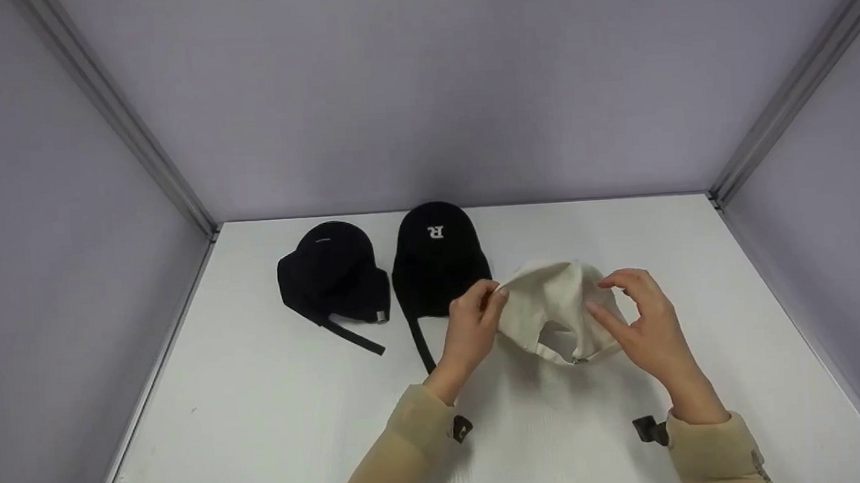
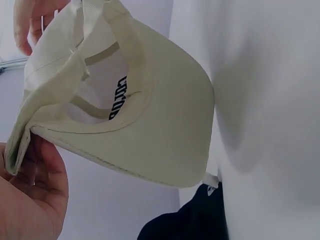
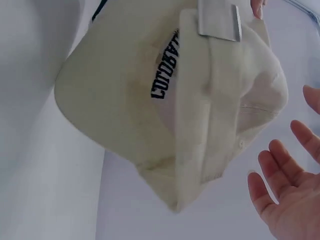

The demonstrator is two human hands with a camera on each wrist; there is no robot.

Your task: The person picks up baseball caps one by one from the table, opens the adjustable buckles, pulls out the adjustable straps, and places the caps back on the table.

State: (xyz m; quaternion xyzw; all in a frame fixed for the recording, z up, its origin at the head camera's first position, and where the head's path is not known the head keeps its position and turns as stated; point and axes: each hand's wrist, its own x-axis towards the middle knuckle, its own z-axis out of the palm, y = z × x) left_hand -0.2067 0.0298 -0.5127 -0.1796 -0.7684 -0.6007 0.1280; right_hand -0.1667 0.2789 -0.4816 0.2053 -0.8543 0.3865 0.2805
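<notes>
My left hand pinches the side edge of a cream baseball cap, holding it above the white table. The cap's back opening and strap face toward me in the head view. Dark lettering shows inside the crown in both wrist views, and a metal buckle sits on the strap. My right hand is at the cap's right side, fingers spread and loosely bent. In the right wrist view, a gap separates those fingers from the fabric.
On the white table, a black cap with a white R lies left of the cream one. Another black cap is farther left; both have long straps toward me. Grey panels wall the back and sides.
</notes>
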